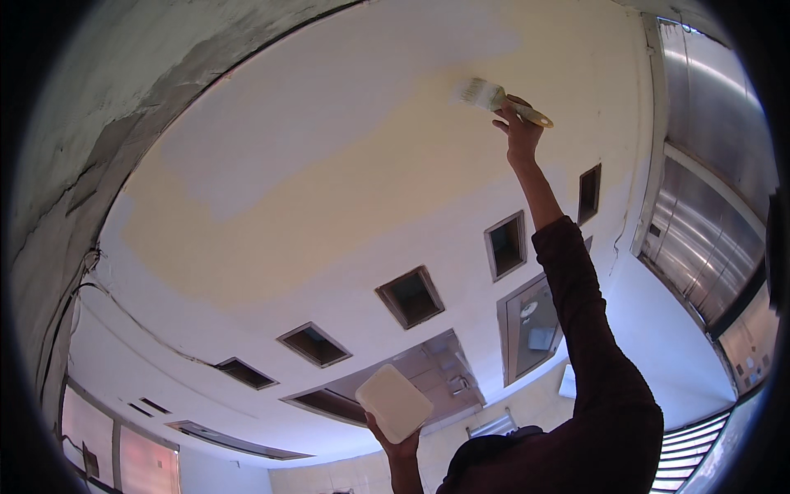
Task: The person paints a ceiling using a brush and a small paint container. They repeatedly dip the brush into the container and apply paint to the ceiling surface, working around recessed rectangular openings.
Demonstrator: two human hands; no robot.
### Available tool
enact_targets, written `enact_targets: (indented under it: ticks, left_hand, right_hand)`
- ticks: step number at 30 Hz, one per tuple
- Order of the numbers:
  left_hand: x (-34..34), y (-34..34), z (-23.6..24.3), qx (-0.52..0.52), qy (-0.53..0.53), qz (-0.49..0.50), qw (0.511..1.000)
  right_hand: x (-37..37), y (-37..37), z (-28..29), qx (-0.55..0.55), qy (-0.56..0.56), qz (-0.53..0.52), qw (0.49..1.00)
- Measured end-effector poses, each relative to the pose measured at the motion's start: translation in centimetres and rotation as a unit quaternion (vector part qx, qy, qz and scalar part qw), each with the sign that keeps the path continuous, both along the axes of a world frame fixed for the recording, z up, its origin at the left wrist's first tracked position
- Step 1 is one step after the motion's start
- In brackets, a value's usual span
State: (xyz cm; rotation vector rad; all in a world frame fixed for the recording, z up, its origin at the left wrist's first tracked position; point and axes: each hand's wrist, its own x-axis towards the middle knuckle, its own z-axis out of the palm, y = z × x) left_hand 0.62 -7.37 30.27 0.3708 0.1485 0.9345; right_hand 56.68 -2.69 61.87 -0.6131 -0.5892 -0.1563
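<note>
High up, my right hand (pixel 520 133) is closed around the handle of a wide paintbrush (pixel 492 95). The brush has pale, paint-coated bristles. Its bristle end is at the wall (pixel 321 226), where a pale yellow painted area meets a whitish one; whether the bristles press on the surface is hard to tell. Lower down, my left hand (pixel 397 445) grips a white, rounded rectangular container (pixel 395 403) from below. Its inside is hidden from this view.
A row of small square openings (pixel 410 296) runs across the wall under the yellow area. Below them are a wide opening (pixel 436 366) and a doorway (pixel 531 329). Cables (pixel 148 329) hang at left; metal panels (pixel 709 235) stand at right.
</note>
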Motion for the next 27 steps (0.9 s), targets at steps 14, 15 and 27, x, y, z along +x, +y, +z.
enact_targets:
  ticks: [14,15,27]
  left_hand:
    - [-1.7,-0.9,-1.9,-0.041,-0.003,0.044,0.998]
    - [-1.6,-0.9,-2.0,-0.032,0.000,0.041,0.999]
    - [-0.6,-0.8,-0.6,-0.025,0.024,0.030,0.999]
  right_hand:
    - [3.2,-0.2,1.3,-0.080,-0.084,-0.302,0.946]
    - [1.5,0.8,1.0,-0.087,-0.090,-0.291,0.948]
    - [-18.8,7.6,1.0,-0.090,-0.299,-0.153,0.938]
